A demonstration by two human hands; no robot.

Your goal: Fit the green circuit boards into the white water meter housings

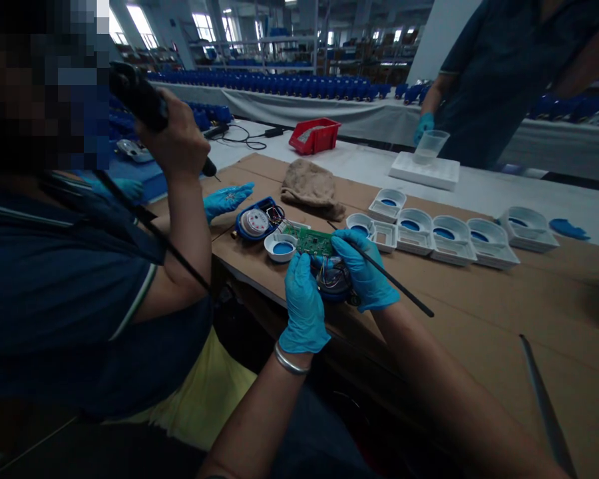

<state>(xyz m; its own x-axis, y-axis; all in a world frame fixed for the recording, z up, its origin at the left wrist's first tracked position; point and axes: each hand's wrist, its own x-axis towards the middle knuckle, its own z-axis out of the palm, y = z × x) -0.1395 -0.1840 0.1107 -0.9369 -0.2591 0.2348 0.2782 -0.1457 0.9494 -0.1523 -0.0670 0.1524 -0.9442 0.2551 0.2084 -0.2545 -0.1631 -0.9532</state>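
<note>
1. White plastic housings (432, 229) lie in a row on the cardboard-covered table (479, 306); each shows a blue disc in its round well.
2. A small white cap (281, 248) with a blue centre sits just beside the left hand's fingertips.
3. A red bin (315, 135) stands further back on the white-covered surface; its contents are too dim to tell.
4. A co-worker's gloved hand (424, 126) rests by a clear plastic cup (430, 146) that stands on a white tray (424, 171).
5. The left hand (304, 303), in a blue glove, is closed around the side of a dark blue meter body (333, 283), held just above the near table edge.
6. The right hand (363, 266), also gloved, grips the meter body from the other side and pinches a thin black rod (394, 283) that slants out to the right.
7. A green circuit board (313, 241) sits on top of the meter body, tilted away, with thin wires below it.
8. A second person at the left holds a black power screwdriver (144, 106) raised; their gloved hand (227, 198) lies open near an open blue water meter (256, 221) with a white dial.
9. A brown cloth (312, 186) lies crumpled behind that water meter.
</note>
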